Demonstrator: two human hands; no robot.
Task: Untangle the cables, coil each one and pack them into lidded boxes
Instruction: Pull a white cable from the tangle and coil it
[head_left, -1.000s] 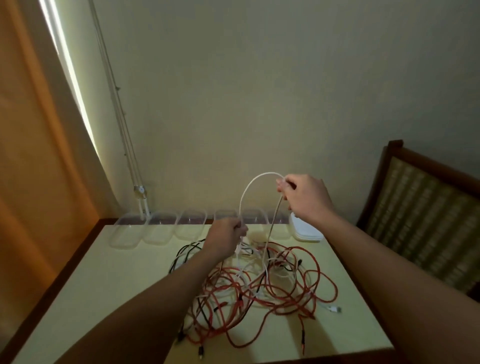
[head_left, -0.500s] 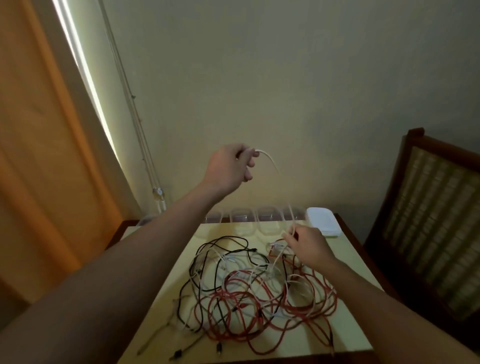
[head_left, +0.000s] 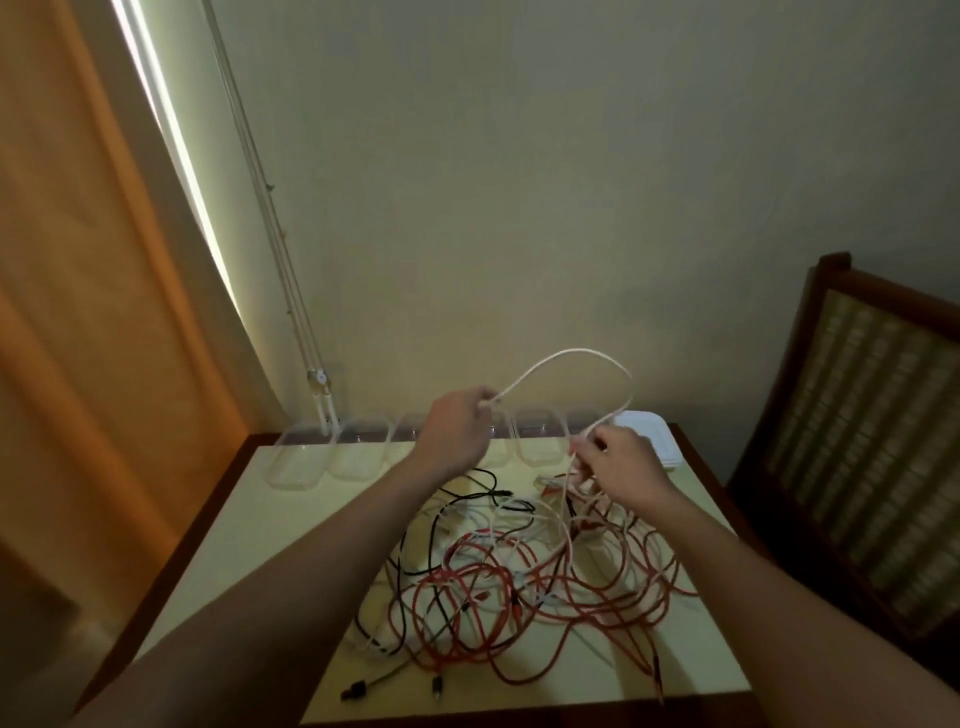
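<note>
A tangle of red, white and black cables (head_left: 524, 587) lies on the pale yellow table (head_left: 260, 530). A white cable (head_left: 571, 354) arches up in a loop between my hands. My left hand (head_left: 457, 431) grips one side of that loop above the table's far middle. My right hand (head_left: 621, 470) pinches the other side, just above the heap's far right part. Several clear plastic boxes (head_left: 353, 452) stand in a row along the far edge, partly hidden by my hands. A stack of white lids (head_left: 649, 436) sits at the far right corner.
A wooden chair (head_left: 872, 415) with a woven back stands close to the table's right side. An orange curtain (head_left: 88, 312) hangs on the left, with cords (head_left: 291, 291) running down the wall to the table's far left corner.
My left hand has come down from high up to just above the boxes. The white cable now forms a rounded loop between both hands; my right hand stays at the heap.
</note>
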